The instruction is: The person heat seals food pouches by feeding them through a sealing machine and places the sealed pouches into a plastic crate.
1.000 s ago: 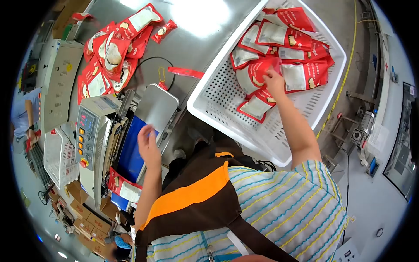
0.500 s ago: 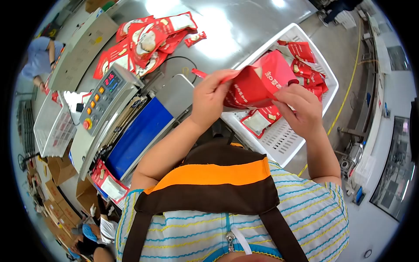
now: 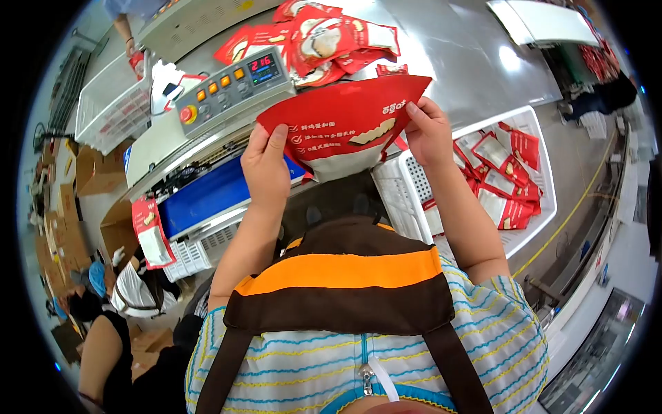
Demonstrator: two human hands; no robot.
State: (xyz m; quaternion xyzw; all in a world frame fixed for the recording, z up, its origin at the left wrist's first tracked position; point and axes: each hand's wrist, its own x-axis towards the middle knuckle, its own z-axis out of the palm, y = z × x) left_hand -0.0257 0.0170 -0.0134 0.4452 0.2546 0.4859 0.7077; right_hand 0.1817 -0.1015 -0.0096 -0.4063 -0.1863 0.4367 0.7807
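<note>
A red pouch with a pale lower part (image 3: 345, 127) is stretched between my two hands, its wide top edge facing away from me. My left hand (image 3: 267, 162) pinches its left corner, thumb on the printed face. At the right corner my right hand (image 3: 431, 133) grips it the same way. Just beyond and to the left sits a sealing machine's control panel (image 3: 234, 86) with a lit red display. The machine's blue belt (image 3: 207, 196) runs below my left hand. Several red packets (image 3: 324, 41) lie heaped behind the pouch on the metal table (image 3: 455, 48).
On the right, a white basket (image 3: 545, 165) holds several red pouches. Another pouch (image 3: 152, 231) lies at the belt's left end. A white crate (image 3: 114, 103) and cardboard boxes (image 3: 100, 169) stand at left. Other people are at the upper left, lower left and upper right.
The pouch has moved left, away from the basket towards the machine, and is now spread wide between both hands. The view has turned to the left.
</note>
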